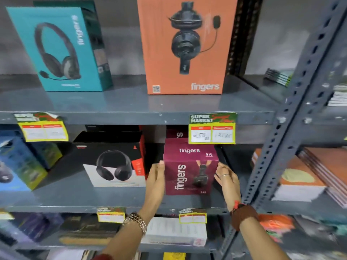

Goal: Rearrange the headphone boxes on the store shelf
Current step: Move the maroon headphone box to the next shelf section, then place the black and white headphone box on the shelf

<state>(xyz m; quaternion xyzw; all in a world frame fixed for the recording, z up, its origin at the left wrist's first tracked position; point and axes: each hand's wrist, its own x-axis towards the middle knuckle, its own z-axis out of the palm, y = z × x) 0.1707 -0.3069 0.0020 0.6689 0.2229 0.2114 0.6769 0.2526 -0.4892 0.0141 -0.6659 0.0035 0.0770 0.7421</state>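
A maroon headphone box [190, 166] stands upright on the middle shelf [75, 199], with a second maroon box [176, 133] behind it. My left hand [156, 180] lies flat against its left side and my right hand [226, 178] against its right side, so both hands clasp it. To its left a black and white headphone box [114, 162] leans back. On the upper shelf [131, 106] stand a teal headphone box [58, 47], tilted, and an orange headphone box [185, 45], upright.
Blue and yellow-green boxes [20, 164] sit at the middle shelf's far left. Yellow price tags [212, 128] hang from the shelf edges. A slotted grey upright [293, 102] stands at the right, with stacked notebooks [304, 177] beyond it. More boxes [174, 231] fill the lower shelf.
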